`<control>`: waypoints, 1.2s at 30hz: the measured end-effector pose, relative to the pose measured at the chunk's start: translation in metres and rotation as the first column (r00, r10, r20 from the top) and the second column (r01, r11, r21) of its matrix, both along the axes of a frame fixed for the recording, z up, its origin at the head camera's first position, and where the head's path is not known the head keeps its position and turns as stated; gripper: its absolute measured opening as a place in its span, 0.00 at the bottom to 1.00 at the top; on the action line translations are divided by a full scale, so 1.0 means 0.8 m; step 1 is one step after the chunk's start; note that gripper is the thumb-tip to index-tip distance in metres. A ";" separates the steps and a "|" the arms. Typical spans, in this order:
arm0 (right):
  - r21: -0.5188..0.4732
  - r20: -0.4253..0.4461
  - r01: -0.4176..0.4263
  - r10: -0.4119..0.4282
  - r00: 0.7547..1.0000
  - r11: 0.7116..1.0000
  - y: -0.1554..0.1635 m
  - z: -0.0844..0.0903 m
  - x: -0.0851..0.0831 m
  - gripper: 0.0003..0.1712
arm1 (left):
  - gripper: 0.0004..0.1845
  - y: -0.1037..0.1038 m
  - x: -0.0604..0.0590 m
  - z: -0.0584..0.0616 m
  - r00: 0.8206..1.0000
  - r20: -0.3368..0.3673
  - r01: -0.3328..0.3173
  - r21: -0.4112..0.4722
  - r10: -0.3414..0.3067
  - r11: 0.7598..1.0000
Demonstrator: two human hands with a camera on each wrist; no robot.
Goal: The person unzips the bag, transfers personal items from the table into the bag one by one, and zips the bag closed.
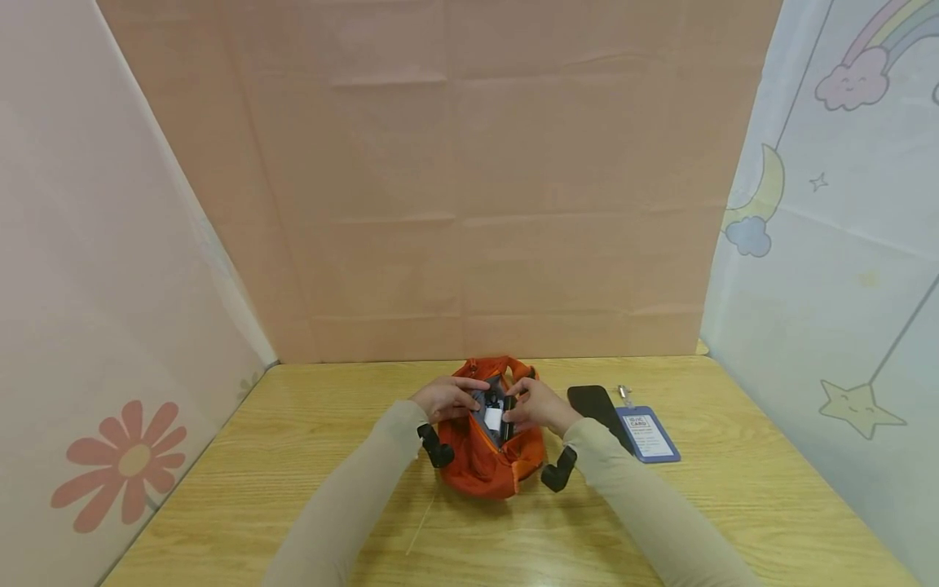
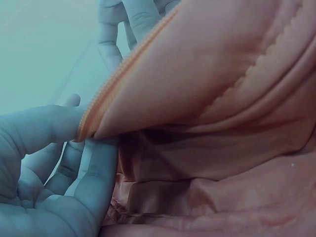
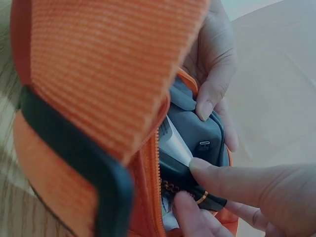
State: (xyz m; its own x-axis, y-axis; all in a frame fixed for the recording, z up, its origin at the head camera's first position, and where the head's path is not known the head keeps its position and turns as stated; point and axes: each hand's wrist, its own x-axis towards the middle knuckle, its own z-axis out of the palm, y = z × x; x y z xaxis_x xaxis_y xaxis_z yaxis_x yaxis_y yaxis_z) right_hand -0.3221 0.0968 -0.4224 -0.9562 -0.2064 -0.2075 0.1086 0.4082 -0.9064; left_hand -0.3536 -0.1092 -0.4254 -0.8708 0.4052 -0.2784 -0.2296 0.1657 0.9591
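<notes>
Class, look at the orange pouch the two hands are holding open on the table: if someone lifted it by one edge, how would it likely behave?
The orange pouch would probably sag: its fabric is creased and folds where the left hand pulls the zipper edge. It looks soft, not fragile. The things inside may shift towards the low end, since the right hand is pinching a dark item in the open mouth.

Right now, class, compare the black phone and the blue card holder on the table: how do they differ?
The phone is plain black; the card holder is blue with a white printed card inside. The card holder has a metal clip at its far end; the phone shows none. The phone lies closer to the orange bag; the card holder lies further right. Both lie flat on the wooden table, untouched by either hand.
</notes>
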 end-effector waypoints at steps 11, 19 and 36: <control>0.014 0.015 -0.001 0.001 1.000 1.000 -0.001 0.000 0.003 0.12 | 0.24 -0.001 -0.001 -0.001 1.000 0.003 -0.012 -0.002 0.012 1.000; 0.037 0.028 -0.010 0.009 1.000 0.999 0.001 -0.001 0.000 0.10 | 0.24 -0.001 0.001 0.002 1.000 -0.009 -0.010 -0.011 0.009 1.000; 0.093 0.033 -0.097 0.094 0.995 0.991 0.007 -0.004 -0.002 0.04 | 0.24 0.001 0.003 0.001 1.000 -0.003 -0.029 -0.002 0.029 1.000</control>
State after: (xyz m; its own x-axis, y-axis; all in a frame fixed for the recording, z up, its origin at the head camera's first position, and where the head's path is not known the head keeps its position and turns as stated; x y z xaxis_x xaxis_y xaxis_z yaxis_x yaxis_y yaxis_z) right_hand -0.3238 0.1025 -0.4252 -0.9266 -0.2743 -0.2572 0.0902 0.5018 -0.8603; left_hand -0.3514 -0.1081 -0.4249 -0.8831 0.3791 -0.2764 -0.2313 0.1609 0.9595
